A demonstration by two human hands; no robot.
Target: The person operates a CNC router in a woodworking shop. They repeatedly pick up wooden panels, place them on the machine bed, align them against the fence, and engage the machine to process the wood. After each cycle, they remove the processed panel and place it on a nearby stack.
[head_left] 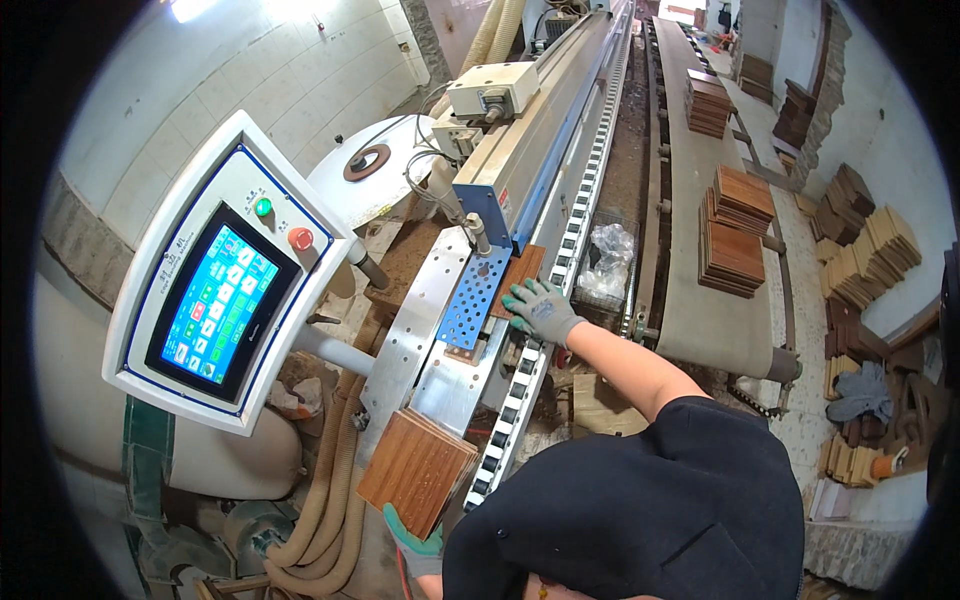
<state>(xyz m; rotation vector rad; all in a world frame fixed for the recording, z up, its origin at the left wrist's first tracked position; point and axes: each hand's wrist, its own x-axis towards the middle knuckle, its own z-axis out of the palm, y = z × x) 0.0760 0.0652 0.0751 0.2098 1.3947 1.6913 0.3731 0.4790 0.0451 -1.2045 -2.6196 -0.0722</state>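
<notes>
My left hand (416,540), in a grey glove with green fingertips, grips the near lower edge of a stack of reddish-brown wooden boards (415,465). The stack rests tilted at the near end of the machine's metal bed (425,300). My right hand (543,312), gloved alike, lies with fingers spread on a single wooden board (522,275). That board sits beside a blue perforated plate (474,305), along the inner side of the roller chain (515,405). The underside of my left hand's grip is hidden.
At left stands a control panel with a lit touchscreen (222,305) and a red stop button (300,239). Right of the machine, a conveyor belt (690,310) carries several board stacks (732,255). More boards (870,260) lie by the right wall. Beige hoses (335,500) hang below the panel.
</notes>
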